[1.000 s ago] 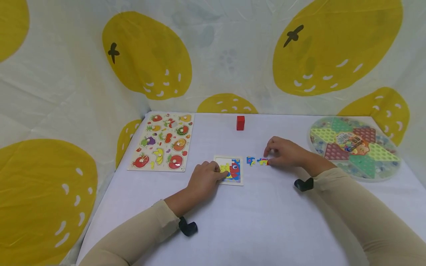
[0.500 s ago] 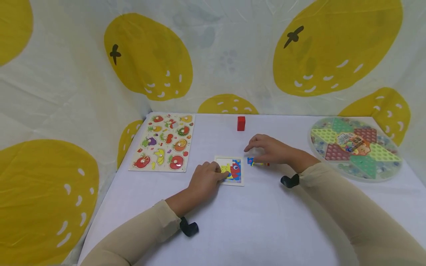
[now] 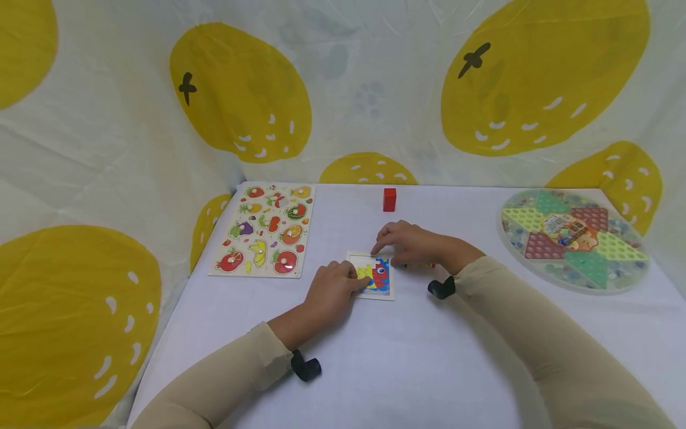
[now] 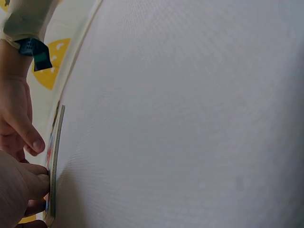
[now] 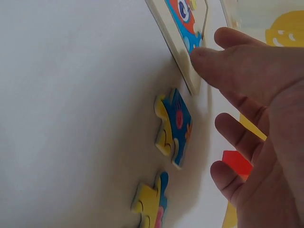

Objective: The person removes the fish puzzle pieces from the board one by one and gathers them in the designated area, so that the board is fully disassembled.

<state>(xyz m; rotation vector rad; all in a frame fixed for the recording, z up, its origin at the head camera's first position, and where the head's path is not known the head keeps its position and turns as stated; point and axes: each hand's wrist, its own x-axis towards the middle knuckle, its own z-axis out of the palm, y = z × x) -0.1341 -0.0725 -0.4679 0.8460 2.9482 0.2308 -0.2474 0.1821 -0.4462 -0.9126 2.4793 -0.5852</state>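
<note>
Head view, nearest first: the left hand (image 3: 329, 292) holds the puzzle (image 3: 382, 288) near the middle of the table (image 3: 429, 357), thumb on its picture, fingers bent at its left edge. Loose pieces (image 5: 178, 126) lie beside its right edge. Above its far right corner, the right hand (image 3: 412, 241) is loosely spread, holding nothing; whether its thumb touches is hard to tell. Good seating likely means pinning the puzzle, aligning tabs, then pressing evenly. Near the table's far edge stands a red block (image 3: 389, 200).
</note>
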